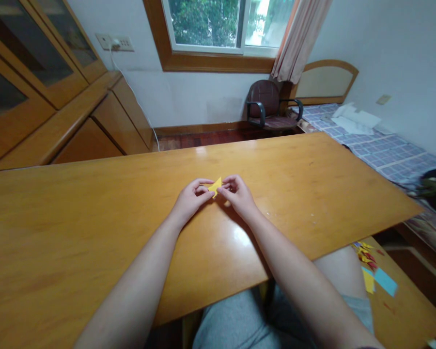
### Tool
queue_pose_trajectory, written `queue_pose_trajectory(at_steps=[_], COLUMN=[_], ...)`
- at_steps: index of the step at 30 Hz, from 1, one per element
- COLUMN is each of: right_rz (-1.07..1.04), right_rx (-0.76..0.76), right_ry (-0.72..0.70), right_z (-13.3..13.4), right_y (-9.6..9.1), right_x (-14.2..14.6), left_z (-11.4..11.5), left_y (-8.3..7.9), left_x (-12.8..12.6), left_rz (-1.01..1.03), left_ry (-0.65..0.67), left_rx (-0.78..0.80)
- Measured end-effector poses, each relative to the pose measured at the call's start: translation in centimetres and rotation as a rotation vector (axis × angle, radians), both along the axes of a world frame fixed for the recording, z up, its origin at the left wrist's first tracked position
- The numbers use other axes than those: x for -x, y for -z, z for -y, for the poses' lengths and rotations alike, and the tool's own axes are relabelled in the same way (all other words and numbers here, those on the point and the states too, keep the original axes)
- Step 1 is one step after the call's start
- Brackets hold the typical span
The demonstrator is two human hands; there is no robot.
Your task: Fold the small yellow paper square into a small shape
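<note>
A small folded piece of yellow paper (215, 185) is held just above the wooden table (94, 218), near its middle. My left hand (191, 198) pinches its left side with thumb and fingers closed. My right hand (237, 194) pinches its right side, fingers curled over it. Both wrists rest on the tabletop. Most of the paper is hidden between the fingertips.
Coloured paper scraps (372, 271) lie on a lower wooden surface at the right, beside my knee. A dark chair (269, 109) stands beyond the table under the window. A bed (385, 150) runs along the right wall, wooden cabinets (58, 97) along the left.
</note>
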State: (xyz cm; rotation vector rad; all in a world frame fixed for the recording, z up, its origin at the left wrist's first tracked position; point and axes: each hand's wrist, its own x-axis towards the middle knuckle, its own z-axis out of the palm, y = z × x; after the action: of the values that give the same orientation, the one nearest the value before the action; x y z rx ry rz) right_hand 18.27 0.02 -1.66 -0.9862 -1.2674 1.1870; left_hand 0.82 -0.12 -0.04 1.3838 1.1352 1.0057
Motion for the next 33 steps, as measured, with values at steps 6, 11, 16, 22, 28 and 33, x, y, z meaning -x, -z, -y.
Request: queue_pose_trajectory(at_steps=[6,11,16,22,28,33], right_rz=[-0.011,-0.022,-0.006,0.0,-0.001,-0.002], right_rx=[0.009,0.018,0.019,0.02,0.018,0.016], right_ry=[-0.004,-0.003,-0.004,-0.001,-0.015,-0.018], right_z=[0.01,0.14,0.23,0.21,-0.01,0.01], right_y=[-0.06,-0.22,-0.4,-0.35,0.12,0.16], right_x=[0.0,0.04,0.04,0.06,0.02,0.01], left_z=[0.13,0.17,0.13,-0.01,-0.01,0.05], left_y=[-0.13,-0.24,-0.03,0.42,0.44,0.33], left_x=[0.08,0.02,-0.03,0.12,0.14,0.14], left_rz=[0.016,0.007,-0.043,-0.068,-0.037,-0.026], left_ry=[0.015,0.023,0.025,0.032,0.05,0.044], left_rx=[-0.014,-0.016,-0.018,-0.049,-0.011,0.001])
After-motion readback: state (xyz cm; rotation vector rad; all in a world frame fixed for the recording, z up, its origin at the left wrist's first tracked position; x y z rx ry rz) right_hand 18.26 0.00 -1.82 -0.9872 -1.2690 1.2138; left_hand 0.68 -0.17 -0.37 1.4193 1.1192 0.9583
